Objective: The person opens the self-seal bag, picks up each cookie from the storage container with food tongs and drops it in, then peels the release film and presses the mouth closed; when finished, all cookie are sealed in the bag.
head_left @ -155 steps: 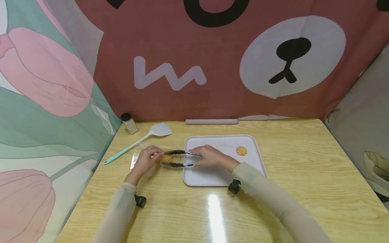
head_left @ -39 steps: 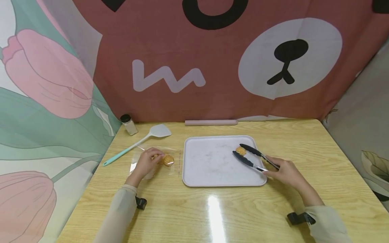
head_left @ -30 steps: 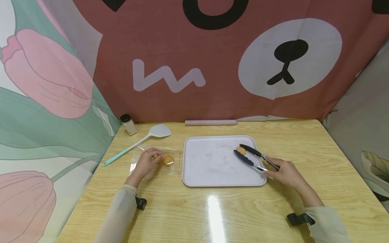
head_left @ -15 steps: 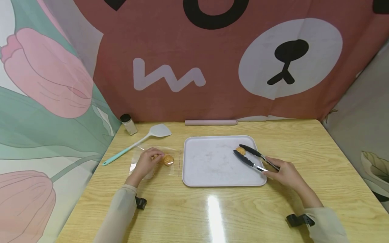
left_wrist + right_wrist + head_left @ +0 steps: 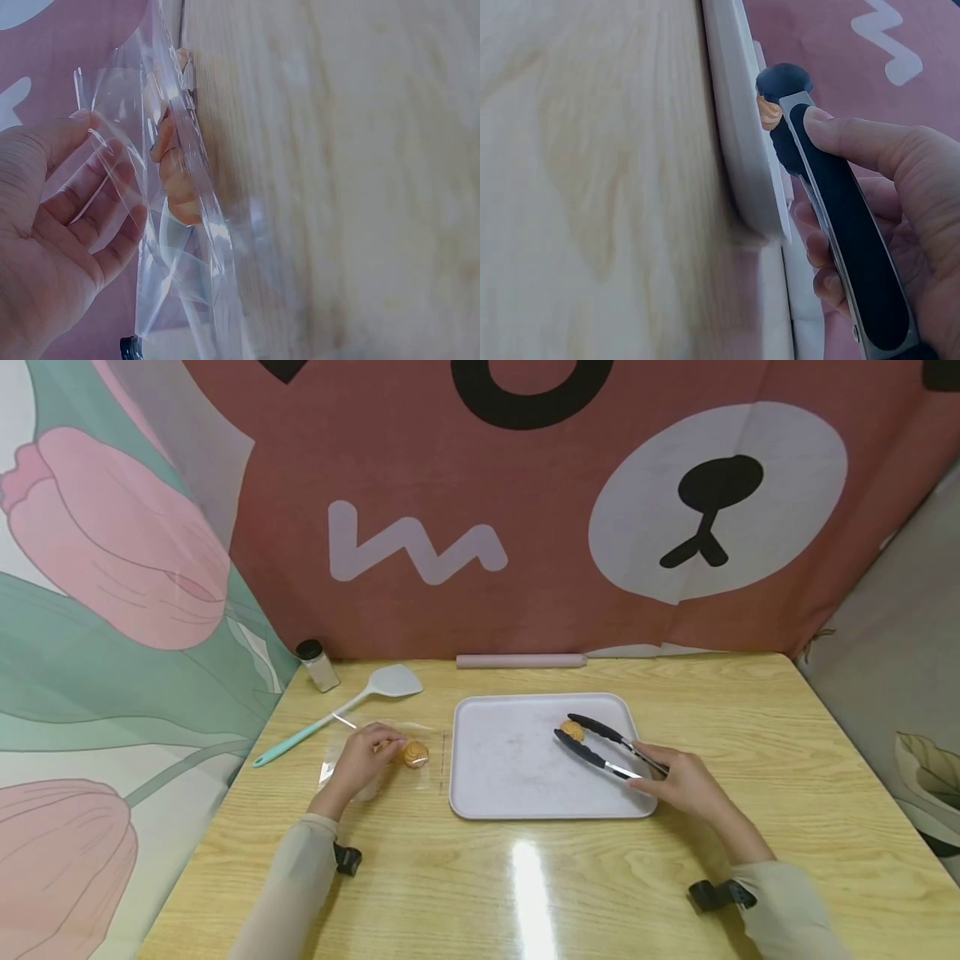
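Note:
My left hand point(image 5: 362, 762) pinches the edge of a clear plastic bag point(image 5: 161, 292) between thumb and fingers. Swirled golden cookies point(image 5: 178, 184) lie inside that bag on the table, partly behind the hand in the head view. On the right, my right hand point(image 5: 684, 781) grips black-and-silver tongs point(image 5: 600, 762) by the arms, thumb on one side and fingers on the other. Between the black tips of the tongs is a single swirled cookie point(image 5: 573, 729), over the right part of a white tray point(image 5: 510, 785); the right wrist view shows this cookie point(image 5: 769, 112) clasped beyond the rim.
Left of the tray lie a spatula point(image 5: 393, 680) with a mint handle and, behind it, a black-capped shaker jar point(image 5: 318, 667). A pale pink rod point(image 5: 521, 661) runs along the table's back edge, against the printed cloth point(image 5: 420, 627).
The right hand first brought the tongs from beside the bag to the cookie on the tray. In the last half second tongs and cookie shifted left together. The left hand stayed put.

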`<state>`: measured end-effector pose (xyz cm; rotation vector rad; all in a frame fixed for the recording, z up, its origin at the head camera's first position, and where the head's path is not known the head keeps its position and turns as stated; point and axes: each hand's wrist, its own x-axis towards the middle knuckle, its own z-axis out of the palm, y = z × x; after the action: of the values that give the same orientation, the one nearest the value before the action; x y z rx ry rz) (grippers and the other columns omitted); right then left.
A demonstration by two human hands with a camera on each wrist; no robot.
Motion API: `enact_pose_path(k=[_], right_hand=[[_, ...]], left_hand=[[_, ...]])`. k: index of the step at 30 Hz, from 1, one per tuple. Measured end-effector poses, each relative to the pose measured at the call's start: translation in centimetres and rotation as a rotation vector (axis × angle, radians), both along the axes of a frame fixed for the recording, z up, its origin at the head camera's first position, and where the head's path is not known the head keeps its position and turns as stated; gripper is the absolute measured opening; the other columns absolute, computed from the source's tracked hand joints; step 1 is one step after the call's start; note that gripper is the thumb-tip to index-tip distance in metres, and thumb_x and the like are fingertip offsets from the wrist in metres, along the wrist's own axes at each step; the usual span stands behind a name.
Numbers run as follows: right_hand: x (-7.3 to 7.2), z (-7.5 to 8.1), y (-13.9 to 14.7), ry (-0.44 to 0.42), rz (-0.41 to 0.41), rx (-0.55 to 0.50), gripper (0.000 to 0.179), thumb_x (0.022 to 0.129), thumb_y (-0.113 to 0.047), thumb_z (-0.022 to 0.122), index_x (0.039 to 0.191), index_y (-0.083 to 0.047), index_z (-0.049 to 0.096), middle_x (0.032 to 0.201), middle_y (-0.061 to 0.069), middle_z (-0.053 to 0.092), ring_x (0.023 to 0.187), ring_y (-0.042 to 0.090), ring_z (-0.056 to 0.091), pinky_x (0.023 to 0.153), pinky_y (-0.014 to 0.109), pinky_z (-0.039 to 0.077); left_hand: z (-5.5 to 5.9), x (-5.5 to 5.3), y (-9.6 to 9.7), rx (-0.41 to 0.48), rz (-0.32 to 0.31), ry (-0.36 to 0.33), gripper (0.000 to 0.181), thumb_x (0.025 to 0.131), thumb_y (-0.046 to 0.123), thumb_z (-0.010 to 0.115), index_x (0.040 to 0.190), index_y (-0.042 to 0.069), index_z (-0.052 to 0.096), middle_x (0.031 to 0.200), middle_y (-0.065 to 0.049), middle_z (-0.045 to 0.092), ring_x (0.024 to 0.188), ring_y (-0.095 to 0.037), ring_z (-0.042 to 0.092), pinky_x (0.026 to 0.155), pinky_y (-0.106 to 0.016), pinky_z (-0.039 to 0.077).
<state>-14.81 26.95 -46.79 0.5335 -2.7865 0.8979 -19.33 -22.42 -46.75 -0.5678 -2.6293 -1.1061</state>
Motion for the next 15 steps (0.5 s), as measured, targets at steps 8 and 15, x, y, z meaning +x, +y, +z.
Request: enact_pose_path(k=[8, 15], right_hand=[[-0.9, 0.5, -2.2, -0.042, 0.070, -0.011, 0.060, 0.073, -0.019, 0.082, 0.123, 0.004, 0.060, 0.118, 0.024, 0.061, 0.109, 0.040, 0.058, 0.089, 0.052, 0.047], [-1.7, 0.9, -4.9, -0.052, 0.161, -0.007, 0.060, 0.075, -0.023, 0.081, 0.125, 0.001, 0.059, 0.122, 0.020, 0.060, 0.114, 0.038, 0.056, 0.092, 0.049, 0.046]], left_hand=[[0.2, -0.2, -0.1, -0.001, -0.006, 0.007, 0.007, 0.086, 0.004, 0.068, 0.090, 0.000, 0.072, 0.093, -0.012, 0.067, 0.091, -0.029, 0.062, 0.082, -0.045, 0.050], [0.2, -0.2, 0.0, 0.004, -0.015, 0.014, 0.006, 0.085, 0.002, 0.068, 0.090, 0.000, 0.072, 0.092, -0.012, 0.067, 0.090, -0.029, 0.062, 0.081, -0.045, 0.051]])
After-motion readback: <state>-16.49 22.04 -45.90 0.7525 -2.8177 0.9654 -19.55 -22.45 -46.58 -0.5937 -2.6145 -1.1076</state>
